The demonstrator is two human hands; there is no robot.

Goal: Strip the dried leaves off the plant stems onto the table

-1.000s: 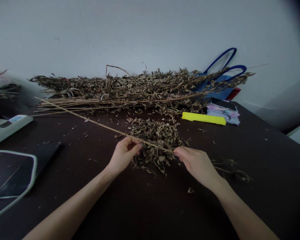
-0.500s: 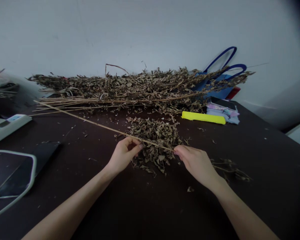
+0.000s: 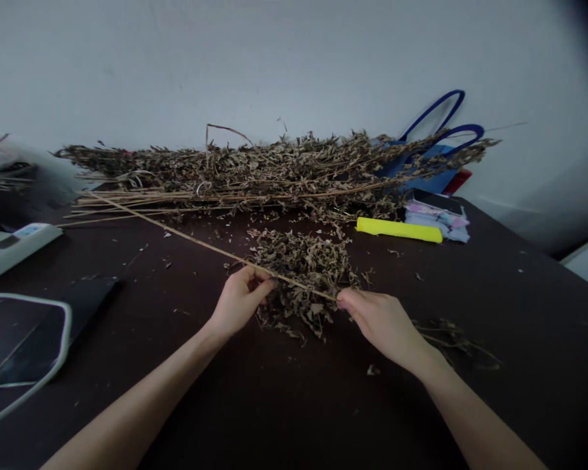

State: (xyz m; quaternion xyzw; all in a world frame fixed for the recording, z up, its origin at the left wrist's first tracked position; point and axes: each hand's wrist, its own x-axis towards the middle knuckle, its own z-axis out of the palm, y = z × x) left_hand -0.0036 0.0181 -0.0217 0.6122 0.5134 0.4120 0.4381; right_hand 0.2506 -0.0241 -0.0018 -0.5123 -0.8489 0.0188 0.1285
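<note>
A long, thin dried plant stem [image 3: 196, 240] slants from the back left down to my hands. My right hand [image 3: 379, 326] is closed, pinching the stem between thumb and fingers. Beyond this hand, a leafy end [image 3: 463, 344] shows at the lower right, slightly blurred, apparently part of the same stem. My left hand [image 3: 240, 297] is closed too, its curled fingers against the stem with the thumb tip below it; the exact grip is partly hidden. Beneath the stem lies a heap of dried leaves [image 3: 313, 261] on the dark table [image 3: 294, 405].
Along the wall lies a large bundle of dried plants [image 3: 274, 170]. A blue bag [image 3: 434, 171] stands at the back right, near a yellow object [image 3: 399, 230] and a phone [image 3: 438, 202]. At left are a white power strip [image 3: 22, 245], a dark flat object [image 3: 85, 297] and a white cable [image 3: 66, 326].
The stem has shifted right and slightly towards me, its far end moving right. My right hand has moved a little left, my left hand slightly left. The leafy end has swung right and down.
</note>
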